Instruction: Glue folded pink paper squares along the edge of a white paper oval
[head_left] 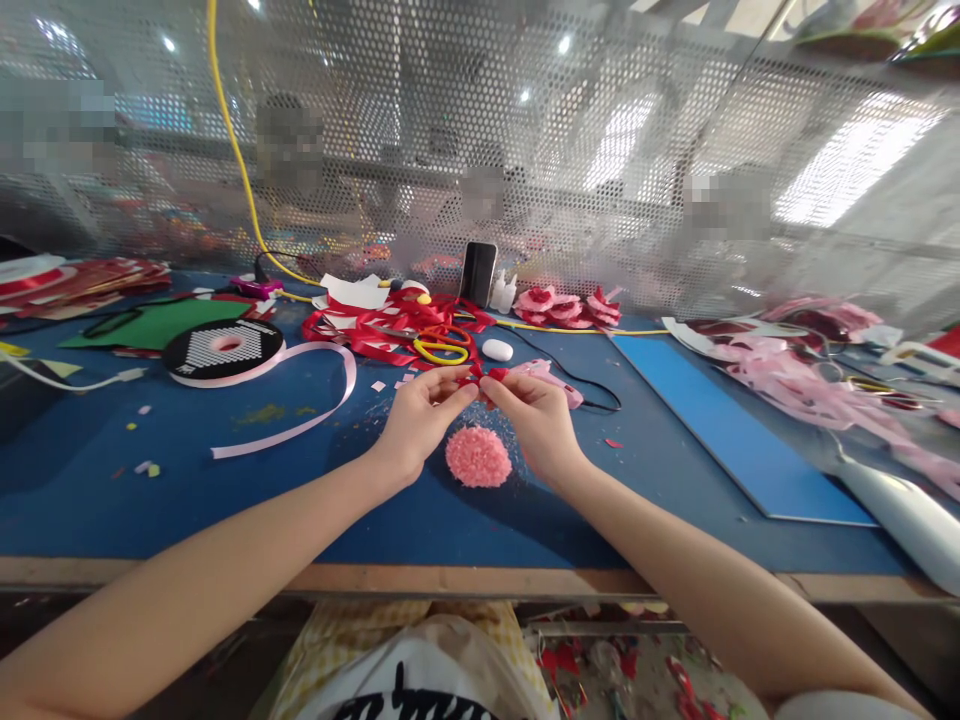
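Both hands meet above the middle of the table, pinching a small piece of red ribbon (496,374) between thumbs and fingertips. My left hand (417,418) grips its left side, and my right hand (541,415) grips the right side. Fingers cover most of the piece, so its shape is hard to tell. Just below, on the blue tabletop between my wrists, lies a fluffy pink pom-pom (478,457), untouched. Behind my hands are yellow-handled scissors (441,350), a white oval case (497,350) and a pink tool (551,380) with a black cord, partly hidden by my right hand.
Red ribbons (352,335) lie heaped at the back. To the left, a ribbon spool (225,350) trails pale pink ribbon. A phone (478,273) stands against the perforated metal screen (480,120), beside pink fabric flowers (559,306). A blue board (739,430) lies to the right.
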